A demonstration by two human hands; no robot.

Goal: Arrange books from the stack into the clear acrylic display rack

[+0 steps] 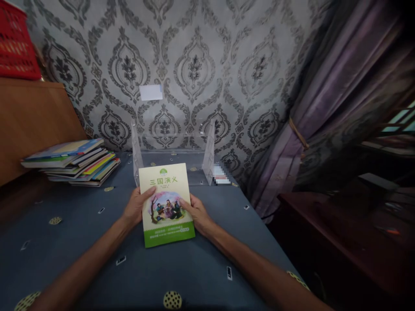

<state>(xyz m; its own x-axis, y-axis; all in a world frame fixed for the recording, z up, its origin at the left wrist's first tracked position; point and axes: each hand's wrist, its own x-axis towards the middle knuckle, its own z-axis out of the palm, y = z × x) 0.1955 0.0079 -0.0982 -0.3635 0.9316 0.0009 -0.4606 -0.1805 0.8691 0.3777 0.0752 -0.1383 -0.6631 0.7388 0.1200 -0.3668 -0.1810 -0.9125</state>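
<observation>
A book with a cream cover, green lettering, a painted group of figures and a green band is held up in front of me, its cover facing me. My left hand grips its left edge, thumb across the front. On the right edge my right hand is closed the same way, and the fingers of both hands are mostly hidden behind the book. Just beyond it stands a clear acrylic rack with two upright side panels, its lower front partly covered by the book.
Several stacked books lie at the left beside a wooden cabinet bearing a red basket. A blurred card lies right of the rack. Patterned wall stands behind, a tied purple curtain and dark red table at right.
</observation>
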